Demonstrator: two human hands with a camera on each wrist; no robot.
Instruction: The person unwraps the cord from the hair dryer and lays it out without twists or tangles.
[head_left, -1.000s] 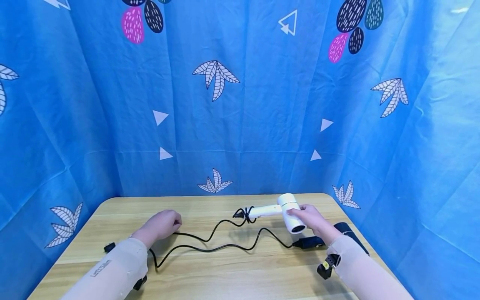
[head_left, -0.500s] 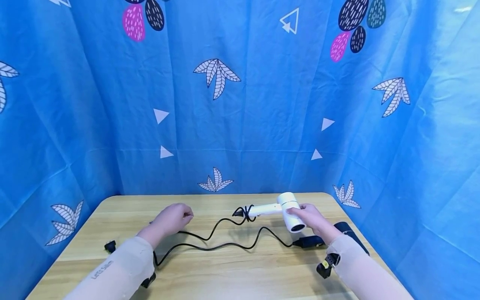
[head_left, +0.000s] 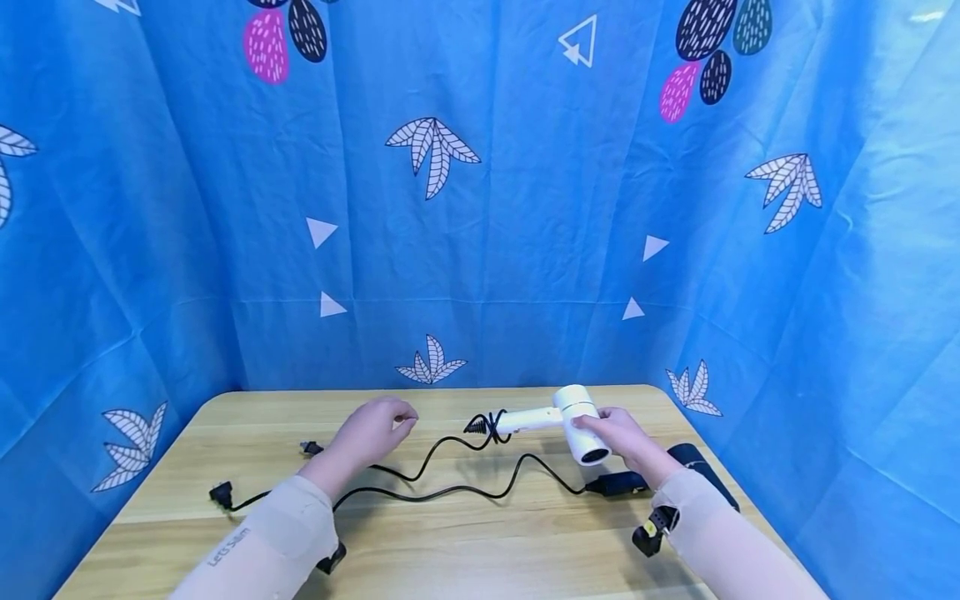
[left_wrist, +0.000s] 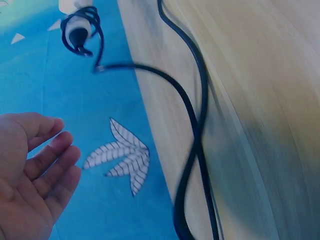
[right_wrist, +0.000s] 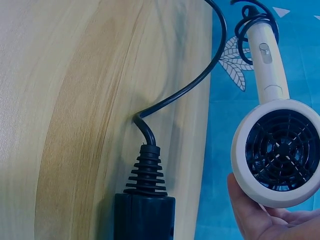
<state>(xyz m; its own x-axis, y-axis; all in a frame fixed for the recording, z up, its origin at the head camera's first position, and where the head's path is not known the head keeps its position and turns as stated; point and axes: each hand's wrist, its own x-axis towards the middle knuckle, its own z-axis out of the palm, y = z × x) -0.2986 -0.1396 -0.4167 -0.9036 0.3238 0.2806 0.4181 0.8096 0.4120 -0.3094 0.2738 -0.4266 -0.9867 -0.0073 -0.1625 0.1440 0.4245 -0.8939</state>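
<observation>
A white hair dryer point(head_left: 528, 419) is held by its barrel in my right hand point(head_left: 618, 435), raised a little over the back right of the table. Its black cord point(head_left: 442, 446) is looped round the handle end, and the right wrist view shows the round rear grille point(right_wrist: 283, 150). My left hand point(head_left: 378, 429) hovers left of the dryer with loosely bent fingers and nothing in them. Below my right hand lies what looks like a black hair dryer point(head_left: 618, 484), its middle hidden by my right arm. Its cord point(head_left: 427, 500) runs left along the table.
Two black plugs lie at the table's left: one plug point(head_left: 221, 495) near the edge, another plug point(head_left: 311, 448) behind my left wrist. The wooden table point(head_left: 480, 550) meets a blue patterned curtain point(head_left: 480, 250) at its back and sides.
My left hand has moved right and slightly back, away from the cord, its fingers loosening. Both plugs now show in the head view. My right hand and the white hair dryer stay nearly still.
</observation>
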